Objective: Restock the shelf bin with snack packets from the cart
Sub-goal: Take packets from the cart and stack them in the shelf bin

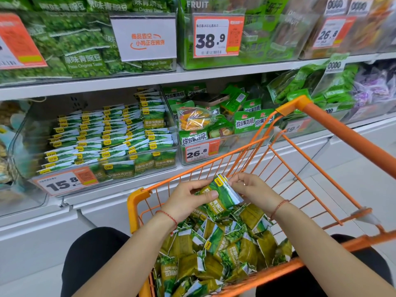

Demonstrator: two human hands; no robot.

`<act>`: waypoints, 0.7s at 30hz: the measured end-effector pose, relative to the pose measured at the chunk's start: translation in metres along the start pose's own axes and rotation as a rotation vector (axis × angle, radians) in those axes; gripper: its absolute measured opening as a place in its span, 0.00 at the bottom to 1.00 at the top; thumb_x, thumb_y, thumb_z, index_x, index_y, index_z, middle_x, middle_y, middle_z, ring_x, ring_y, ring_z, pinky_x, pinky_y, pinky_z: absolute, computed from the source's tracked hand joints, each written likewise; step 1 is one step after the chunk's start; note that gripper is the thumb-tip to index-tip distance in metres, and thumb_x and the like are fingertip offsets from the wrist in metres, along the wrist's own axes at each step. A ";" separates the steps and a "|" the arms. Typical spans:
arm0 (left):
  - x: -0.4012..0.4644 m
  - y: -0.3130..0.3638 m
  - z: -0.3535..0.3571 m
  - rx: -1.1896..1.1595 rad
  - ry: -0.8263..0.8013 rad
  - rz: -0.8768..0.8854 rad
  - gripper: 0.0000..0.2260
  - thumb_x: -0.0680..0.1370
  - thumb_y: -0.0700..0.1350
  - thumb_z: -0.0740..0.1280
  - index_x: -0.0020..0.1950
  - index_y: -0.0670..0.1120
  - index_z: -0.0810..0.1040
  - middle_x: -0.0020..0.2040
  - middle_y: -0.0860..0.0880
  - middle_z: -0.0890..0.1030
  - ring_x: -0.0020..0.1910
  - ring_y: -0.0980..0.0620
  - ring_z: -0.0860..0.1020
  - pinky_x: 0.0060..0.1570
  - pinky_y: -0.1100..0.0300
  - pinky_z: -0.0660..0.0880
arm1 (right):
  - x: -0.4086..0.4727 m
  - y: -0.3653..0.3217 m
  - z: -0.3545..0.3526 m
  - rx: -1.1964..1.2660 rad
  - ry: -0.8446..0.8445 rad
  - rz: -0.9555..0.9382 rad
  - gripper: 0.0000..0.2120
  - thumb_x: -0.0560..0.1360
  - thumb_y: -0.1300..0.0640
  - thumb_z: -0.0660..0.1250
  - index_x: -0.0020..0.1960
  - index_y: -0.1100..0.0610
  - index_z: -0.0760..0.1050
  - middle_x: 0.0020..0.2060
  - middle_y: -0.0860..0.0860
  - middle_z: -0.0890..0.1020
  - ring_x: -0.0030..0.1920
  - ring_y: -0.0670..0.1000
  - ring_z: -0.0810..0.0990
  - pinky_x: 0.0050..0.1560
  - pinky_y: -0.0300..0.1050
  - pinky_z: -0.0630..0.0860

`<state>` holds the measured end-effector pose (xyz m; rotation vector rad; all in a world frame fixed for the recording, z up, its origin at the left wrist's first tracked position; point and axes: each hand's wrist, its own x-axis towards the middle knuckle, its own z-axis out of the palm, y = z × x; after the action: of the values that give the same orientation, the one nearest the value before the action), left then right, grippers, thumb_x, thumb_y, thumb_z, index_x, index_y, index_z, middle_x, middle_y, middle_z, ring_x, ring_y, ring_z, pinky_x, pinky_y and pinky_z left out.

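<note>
Over the orange wire cart [267,146], both my hands hold a small stack of green garlic-pea snack packets [222,195]. My left hand [188,200] grips the stack from the left with the thumb across its front. My right hand [252,189] pinches its upper right edge. Below them, several loose green packets [227,249] fill the cart's bottom. The clear shelf bin [137,163] on the lower shelf, left of the cart, holds neat rows of the same packets and carries a 15.8 price tag [64,183].
A neighbouring bin [203,151] tagged 26.8 with mixed green packets stands right of the target bin, just behind the cart's far rim. The upper shelf [128,81] holds bins of green pea bags. The cart's orange handle [342,133] runs along the right. My dark-clad knees flank the cart.
</note>
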<state>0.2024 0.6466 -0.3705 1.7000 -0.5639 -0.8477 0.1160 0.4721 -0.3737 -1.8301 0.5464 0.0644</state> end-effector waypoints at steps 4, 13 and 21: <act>-0.001 0.001 -0.001 0.027 -0.072 0.027 0.22 0.71 0.51 0.69 0.65 0.51 0.75 0.64 0.54 0.76 0.63 0.57 0.73 0.67 0.57 0.68 | -0.002 -0.003 -0.001 0.056 0.005 -0.009 0.07 0.77 0.54 0.66 0.40 0.52 0.76 0.33 0.55 0.73 0.28 0.45 0.73 0.29 0.33 0.65; -0.001 -0.001 0.001 -0.268 -0.120 -0.005 0.16 0.74 0.51 0.63 0.61 0.52 0.75 0.55 0.55 0.82 0.51 0.59 0.80 0.45 0.63 0.78 | -0.010 -0.012 -0.007 0.467 -0.077 0.024 0.24 0.70 0.43 0.67 0.56 0.61 0.79 0.47 0.57 0.85 0.46 0.52 0.83 0.48 0.43 0.81; -0.007 0.027 -0.020 -0.318 0.154 0.107 0.22 0.73 0.58 0.62 0.57 0.44 0.78 0.53 0.48 0.82 0.50 0.57 0.81 0.51 0.59 0.79 | -0.021 -0.053 0.022 0.283 -0.107 -0.167 0.34 0.64 0.39 0.75 0.66 0.52 0.73 0.59 0.48 0.80 0.56 0.46 0.80 0.50 0.47 0.81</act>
<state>0.2148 0.6558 -0.3405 1.4172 -0.3883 -0.6833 0.1238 0.5115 -0.3273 -1.5794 0.3092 -0.0271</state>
